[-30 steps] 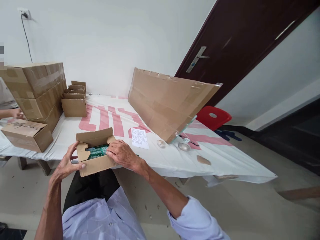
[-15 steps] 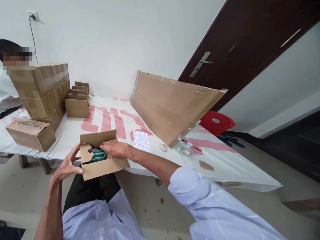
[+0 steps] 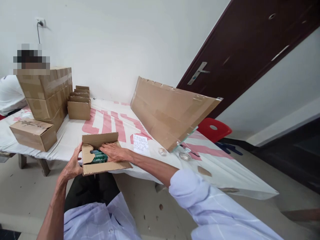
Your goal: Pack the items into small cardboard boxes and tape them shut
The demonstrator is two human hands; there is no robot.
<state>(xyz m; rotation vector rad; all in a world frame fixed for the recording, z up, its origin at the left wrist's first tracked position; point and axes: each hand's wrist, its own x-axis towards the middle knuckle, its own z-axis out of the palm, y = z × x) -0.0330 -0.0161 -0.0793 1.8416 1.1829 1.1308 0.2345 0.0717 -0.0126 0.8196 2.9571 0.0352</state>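
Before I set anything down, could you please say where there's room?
Bare cloth shows beyond the open box, between the upright cardboard row and the large panel; also right of the brown patch. It is crowded at left around the stacked cartons, and by the panel's lower corner, where two clear items lie.

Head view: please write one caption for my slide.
Left hand holds an open cardboard box while the right hand rests inside, beside green circuit boards.

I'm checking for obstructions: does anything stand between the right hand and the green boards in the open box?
Nothing visible does. The right hand reaches through the top of the open box to the green boards. The notched flap folds in at the left end, beside the left hand, clear of the right hand.
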